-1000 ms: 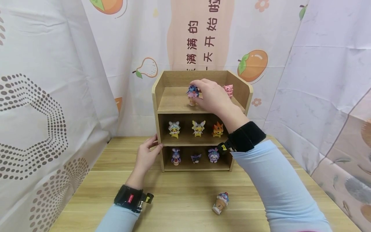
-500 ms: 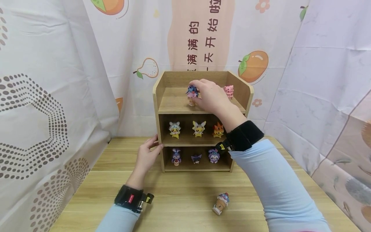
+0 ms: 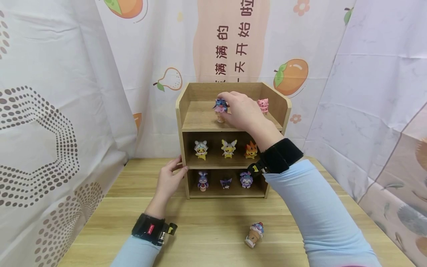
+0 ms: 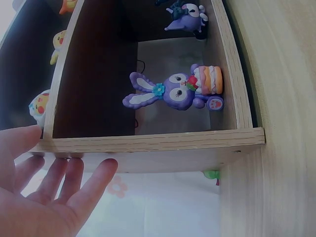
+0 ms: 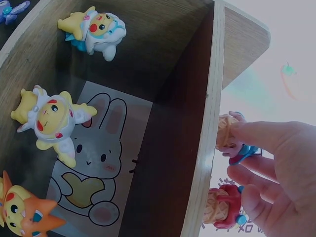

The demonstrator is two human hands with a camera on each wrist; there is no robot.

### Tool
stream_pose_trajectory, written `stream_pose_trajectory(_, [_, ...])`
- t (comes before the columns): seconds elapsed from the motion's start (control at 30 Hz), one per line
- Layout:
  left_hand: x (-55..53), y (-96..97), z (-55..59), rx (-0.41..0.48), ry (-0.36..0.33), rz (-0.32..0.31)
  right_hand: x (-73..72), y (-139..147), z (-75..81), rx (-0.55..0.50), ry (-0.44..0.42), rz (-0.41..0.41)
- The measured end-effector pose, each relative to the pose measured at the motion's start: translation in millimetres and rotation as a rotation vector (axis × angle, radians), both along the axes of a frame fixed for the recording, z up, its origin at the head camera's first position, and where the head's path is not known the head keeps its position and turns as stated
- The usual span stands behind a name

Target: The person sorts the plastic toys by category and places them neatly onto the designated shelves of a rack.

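My right hand (image 3: pixel 245 111) holds a blue-and-pink figurine (image 3: pixel 220 109) with a tan cone base between thumb and fingers, upright on the top board of a small wooden shelf (image 3: pixel 201 164). The right wrist view shows my right thumb against this figurine's cone (image 5: pixel 227 131). Just beside it there is a red figurine (image 5: pixel 226 207) with a tan base. My left hand (image 3: pixel 169 180) touches the shelf's left side. In the left wrist view its fingers (image 4: pixel 94 185) reach out straight along the outer panel, with the thumb at the front edge.
A pink figurine (image 3: pixel 262 105) stands at the top right. Yellow figurines (image 3: pixel 228 148) line the middle level, and purple ones, including a rabbit (image 3: pixel 202 181), the bottom. Another cone-based figurine (image 3: pixel 254 234) lies on the wooden table (image 3: pixel 207 226) in front. Printed curtains (image 3: pixel 150 48) hang behind.
The held figurine and my right hand have shifted very slightly left. My left hand stays at the shelf's side.
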State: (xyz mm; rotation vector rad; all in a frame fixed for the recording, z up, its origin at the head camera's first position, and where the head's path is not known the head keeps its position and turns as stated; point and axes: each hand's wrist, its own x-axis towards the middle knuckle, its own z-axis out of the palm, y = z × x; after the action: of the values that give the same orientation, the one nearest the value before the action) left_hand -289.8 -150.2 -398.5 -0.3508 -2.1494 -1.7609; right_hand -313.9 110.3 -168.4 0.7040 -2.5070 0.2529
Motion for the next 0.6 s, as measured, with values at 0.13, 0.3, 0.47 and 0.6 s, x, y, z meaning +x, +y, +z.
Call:
stream_pose_trajectory(0.13, [0.3, 0.0, 0.1, 0.004, 0.000, -0.007, 0.2, 0.1, 0.4, 0.001, -0.004, 0.001])
stream_pose_trajectory(0.3, [0.4, -0.6, 0.0, 0.010, -0.003, -0.010, -0.6, -0.1, 0.9, 0.004, -0.009, -0.004])
stream_pose_trajectory(0.47, [0.0, -1.0, -0.1, 0.008, 0.011, -0.013, -1.2, 0.3, 1.1, 0.009, -0.013, -0.008])
stream_pose_trajectory(0.6, [-0.9, -1.4, -1.4, 0.007, 0.015, -0.014, -1.0, 0.5, 0.8, 0.009, -0.008, -0.006])
